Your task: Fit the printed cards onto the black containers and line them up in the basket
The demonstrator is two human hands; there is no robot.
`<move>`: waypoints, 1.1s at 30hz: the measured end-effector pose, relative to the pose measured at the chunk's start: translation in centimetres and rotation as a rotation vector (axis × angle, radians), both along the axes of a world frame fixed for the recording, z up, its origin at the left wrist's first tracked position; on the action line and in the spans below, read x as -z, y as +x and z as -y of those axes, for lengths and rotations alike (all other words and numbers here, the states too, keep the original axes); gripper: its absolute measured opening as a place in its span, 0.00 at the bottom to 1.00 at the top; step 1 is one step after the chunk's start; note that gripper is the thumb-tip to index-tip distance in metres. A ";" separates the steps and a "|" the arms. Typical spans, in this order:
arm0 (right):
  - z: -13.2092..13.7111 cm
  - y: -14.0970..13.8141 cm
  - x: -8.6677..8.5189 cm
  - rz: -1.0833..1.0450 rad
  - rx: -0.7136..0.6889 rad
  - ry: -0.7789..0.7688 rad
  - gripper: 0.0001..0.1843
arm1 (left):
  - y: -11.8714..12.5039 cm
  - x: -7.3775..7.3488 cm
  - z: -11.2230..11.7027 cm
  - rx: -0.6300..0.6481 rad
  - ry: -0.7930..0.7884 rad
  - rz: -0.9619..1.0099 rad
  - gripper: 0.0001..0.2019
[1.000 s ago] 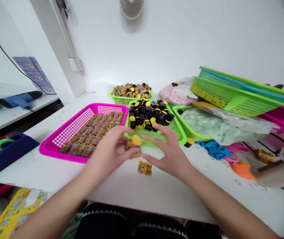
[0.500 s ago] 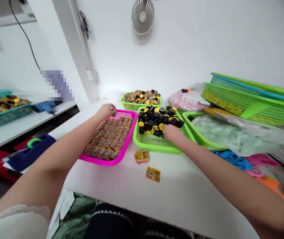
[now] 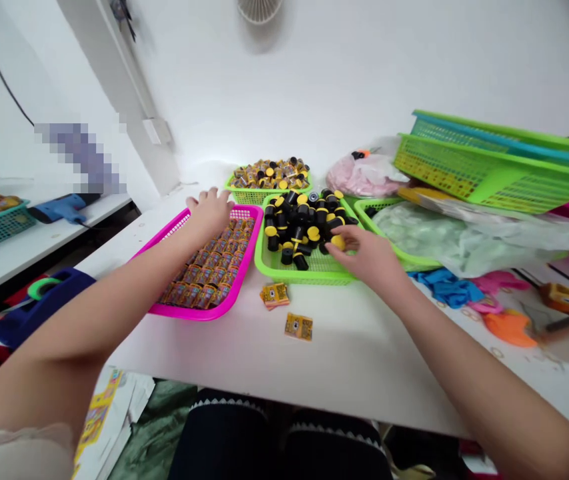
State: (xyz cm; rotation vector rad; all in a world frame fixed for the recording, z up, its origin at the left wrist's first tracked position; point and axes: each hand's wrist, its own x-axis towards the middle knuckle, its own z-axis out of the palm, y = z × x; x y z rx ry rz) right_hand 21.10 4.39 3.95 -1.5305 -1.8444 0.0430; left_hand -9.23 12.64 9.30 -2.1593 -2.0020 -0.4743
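Note:
My right hand (image 3: 367, 257) is at the right side of a green basket (image 3: 309, 275), with thumb and fingers closed on a small black cylinder with a yellow cap (image 3: 336, 242). Loose black-and-yellow cylinders (image 3: 297, 217) are heaped in that basket. My left hand (image 3: 212, 212) is over the far end of a pink basket (image 3: 224, 312), its fingers spread. Labelled, wrapped cylinders (image 3: 209, 267) lie in tidy rows in the pink basket. In front of the baskets are a small stack of yellow printed labels (image 3: 275, 295) and one separate label (image 3: 298, 326).
Behind stands another green basket (image 3: 252, 196) of wrapped cylinders. To the right are stacked baskets (image 3: 489, 177), plastic bags (image 3: 429, 233) and deflated balloons (image 3: 447, 288). A tape dispenser (image 3: 54, 303) and a blue heat gun (image 3: 64, 208) are at left.
My right hand has drawn back from inside the heap, bringing a cylinder to its edge. The fingers of my left hand have spread over the pink basket. The camera view has shifted.

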 end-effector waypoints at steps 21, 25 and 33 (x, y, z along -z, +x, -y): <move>2.6 1.3 4.2 -0.017 -0.230 0.508 0.11 | 4.1 12.5 26.5 0.970 0.137 -0.416 0.21; 2.7 1.2 4.4 -0.052 -0.214 0.497 0.14 | 4.6 11.1 22.0 0.950 -0.016 -0.325 0.21; 3.8 0.9 3.7 -0.301 -0.178 0.409 0.18 | 6.2 9.6 18.0 0.735 -0.330 0.377 0.17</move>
